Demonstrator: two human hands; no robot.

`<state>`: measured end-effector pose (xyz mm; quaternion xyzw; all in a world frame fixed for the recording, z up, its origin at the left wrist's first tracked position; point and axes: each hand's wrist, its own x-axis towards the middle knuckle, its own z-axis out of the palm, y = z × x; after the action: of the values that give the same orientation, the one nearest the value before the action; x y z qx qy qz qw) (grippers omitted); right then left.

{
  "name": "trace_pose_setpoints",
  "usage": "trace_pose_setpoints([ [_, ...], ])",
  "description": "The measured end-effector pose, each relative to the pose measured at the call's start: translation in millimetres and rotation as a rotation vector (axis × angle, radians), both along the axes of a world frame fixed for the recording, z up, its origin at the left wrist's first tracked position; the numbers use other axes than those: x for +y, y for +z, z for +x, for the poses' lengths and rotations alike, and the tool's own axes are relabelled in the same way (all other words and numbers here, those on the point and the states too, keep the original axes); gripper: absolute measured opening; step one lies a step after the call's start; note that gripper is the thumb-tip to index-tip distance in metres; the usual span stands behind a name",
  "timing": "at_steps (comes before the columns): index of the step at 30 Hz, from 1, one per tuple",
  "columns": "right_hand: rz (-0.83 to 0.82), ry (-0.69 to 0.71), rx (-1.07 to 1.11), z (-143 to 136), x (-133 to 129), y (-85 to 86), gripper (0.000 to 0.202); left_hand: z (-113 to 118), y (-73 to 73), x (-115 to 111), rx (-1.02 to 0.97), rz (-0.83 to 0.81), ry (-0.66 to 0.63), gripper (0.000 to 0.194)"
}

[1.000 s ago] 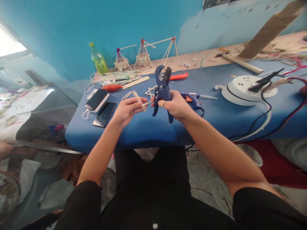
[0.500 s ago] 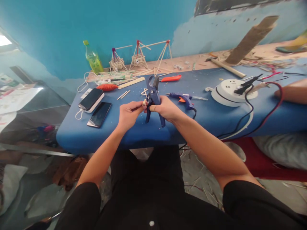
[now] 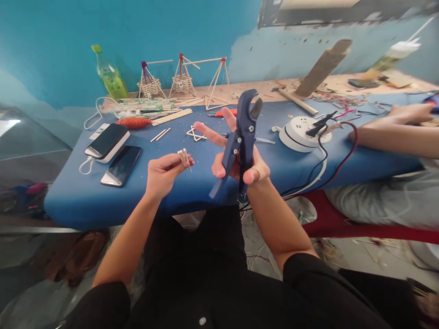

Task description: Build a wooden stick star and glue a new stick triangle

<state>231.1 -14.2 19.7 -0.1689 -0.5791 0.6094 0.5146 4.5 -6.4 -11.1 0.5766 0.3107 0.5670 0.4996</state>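
In the head view, my left hand (image 3: 160, 177) pinches a small bundle of short wooden sticks (image 3: 183, 156) between thumb and fingertips, above the blue tabletop's front part. My right hand (image 3: 258, 167) holds a dark blue pipe cutter (image 3: 244, 132) upright, its handles spread and its curved jaw open at the top. Two fingers of that hand stretch out to the left, while the others stay about the handles. A star made of thin sticks (image 3: 196, 133) lies beyond my hands. Behind the cutter, a glue gun is mostly hidden; its glue stick (image 3: 265, 140) shows.
Two phones (image 3: 121, 167) (image 3: 106, 140) and loose sticks (image 3: 160, 134) lie left. Stick frames (image 3: 181, 82) and a bottle (image 3: 111, 77) stand by the wall. Right are a round white power strip (image 3: 291, 137) with cables, a hammer (image 3: 297, 101) and another person's arm (image 3: 384, 137).
My hands have moved apart, and the sticks in my left hand are clear of the cutter. My right hand has turned and raised the cutter, with two fingers now extended. The view has shifted right.
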Motion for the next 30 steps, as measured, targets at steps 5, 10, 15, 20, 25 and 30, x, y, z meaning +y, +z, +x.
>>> trace_pose_setpoints([
  [5,-0.004,-0.106,-0.102,2.3,-15.7,6.2,0.144,-8.2,29.2,-50.6,0.159,-0.031,-0.278,0.01],
  [10,-0.01,-0.121,-0.228,6.5,-27.8,12.2,0.137,-18.4,40.9,-59.8,0.209,-0.196,-0.526,0.013],
  [15,-0.067,-0.019,-0.283,0.9,-33.8,19.4,0.138,-14.1,29.8,-55.4,0.17,-0.34,-0.729,0.012],
  [20,-0.114,0.04,-0.217,-2.5,-33.3,20.9,0.135,-7.0,18.8,-62.7,0.062,-0.412,-0.652,0.017],
  [25,-0.187,0.048,-0.027,-0.9,-34.4,14.8,0.155,-16.4,15.2,-63.6,0.076,-0.394,-0.633,0.015],
  [30,-0.273,0.011,0.08,-4.2,-48.4,18.2,0.151,-23.1,9.4,-60.0,0.106,-0.349,-0.581,0.016],
])
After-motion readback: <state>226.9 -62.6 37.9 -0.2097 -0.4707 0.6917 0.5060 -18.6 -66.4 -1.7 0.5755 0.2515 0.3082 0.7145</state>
